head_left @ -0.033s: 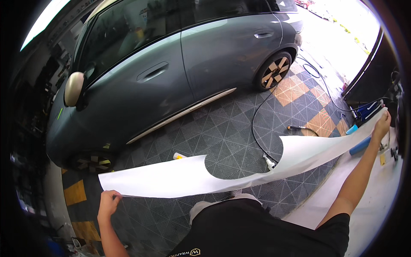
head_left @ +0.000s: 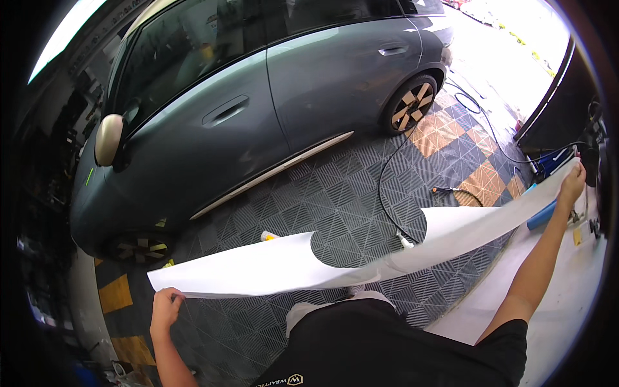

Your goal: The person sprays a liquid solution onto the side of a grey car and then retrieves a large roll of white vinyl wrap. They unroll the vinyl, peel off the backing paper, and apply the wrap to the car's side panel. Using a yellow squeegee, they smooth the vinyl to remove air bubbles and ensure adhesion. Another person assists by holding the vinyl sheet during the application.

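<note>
A long white film sheet (head_left: 258, 267) stretches across in front of me, held up between both hands. Its far edge has a wide rounded cutout near the middle, and the floor shows through it. My left hand (head_left: 167, 307) pinches the near corner at the sheet's left end, fingers closed. With my right arm reaching out to the far right, my right hand (head_left: 572, 185) grips the sheet's other end. The film sags slightly between the hands. Beyond it stands a grey-blue car (head_left: 322, 84), side on and apart from the sheet.
On the dark tiled floor (head_left: 335, 180) lie a white bottle (head_left: 405, 240), a bottle with a yellow-orange part (head_left: 269, 237) and a black hose (head_left: 382, 184). A hose end with an orange tip (head_left: 440, 189) rests farther right. A blue cylinder (head_left: 541, 216) is beside my right forearm.
The sheet's left end has tilted and looks narrower, its near edge curling. The right-hand stretch has turned slightly too. Both hands keep their hold, having shifted only a little.
</note>
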{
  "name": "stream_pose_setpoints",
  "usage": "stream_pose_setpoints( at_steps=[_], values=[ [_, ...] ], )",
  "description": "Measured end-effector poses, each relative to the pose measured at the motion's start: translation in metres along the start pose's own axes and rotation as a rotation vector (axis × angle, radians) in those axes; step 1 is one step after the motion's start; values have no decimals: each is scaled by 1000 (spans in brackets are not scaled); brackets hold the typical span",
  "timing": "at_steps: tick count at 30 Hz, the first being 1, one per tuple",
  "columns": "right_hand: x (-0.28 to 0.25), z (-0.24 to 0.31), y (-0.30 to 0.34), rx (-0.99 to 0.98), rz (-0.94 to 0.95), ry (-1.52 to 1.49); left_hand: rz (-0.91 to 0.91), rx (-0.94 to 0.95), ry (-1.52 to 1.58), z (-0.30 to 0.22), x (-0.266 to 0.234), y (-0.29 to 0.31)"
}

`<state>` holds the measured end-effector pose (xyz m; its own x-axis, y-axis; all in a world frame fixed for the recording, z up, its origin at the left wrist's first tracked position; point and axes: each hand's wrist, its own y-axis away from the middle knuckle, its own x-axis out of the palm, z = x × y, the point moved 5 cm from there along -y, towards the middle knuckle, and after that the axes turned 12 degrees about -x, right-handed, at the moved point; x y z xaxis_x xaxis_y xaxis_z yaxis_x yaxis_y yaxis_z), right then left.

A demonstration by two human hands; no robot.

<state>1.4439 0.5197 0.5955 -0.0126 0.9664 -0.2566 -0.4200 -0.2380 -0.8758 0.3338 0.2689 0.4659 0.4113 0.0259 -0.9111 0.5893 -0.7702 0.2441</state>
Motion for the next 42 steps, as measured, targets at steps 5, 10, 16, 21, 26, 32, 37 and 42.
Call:
stream_pose_setpoints(
  at_steps=[5, 10, 16, 21, 26, 32, 37, 42],
  values=[
    [6, -51, 1, -50, -54, 96, -256, 113, -207, -29, -37, -3],
    [-4, -56, 21, 85, -44, 220, -196, 112, -242, -13, -9, -36],
    [-51, -36, 0, -4, -157, 273, -271, 167, -365, 30, -12, -58],
    [-70, -6, 8, 8, -186, 398, -262, 110, -76, 78, -12, -84],
    [-57, 31, 15, -11, -181, 420, -363, 145, -95, 102, -23, -121],
    [19, 79, 36, 156, -66, 342, -711, 95, -71, 2, -76, -76],
    [103, 31, 46, 150, -37, 269, -945, 98, -178, -32, -97, -63],
    [182, -16, 26, 158, -20, 200, -969, -49, -132, -111, -78, -29]
  ],
)
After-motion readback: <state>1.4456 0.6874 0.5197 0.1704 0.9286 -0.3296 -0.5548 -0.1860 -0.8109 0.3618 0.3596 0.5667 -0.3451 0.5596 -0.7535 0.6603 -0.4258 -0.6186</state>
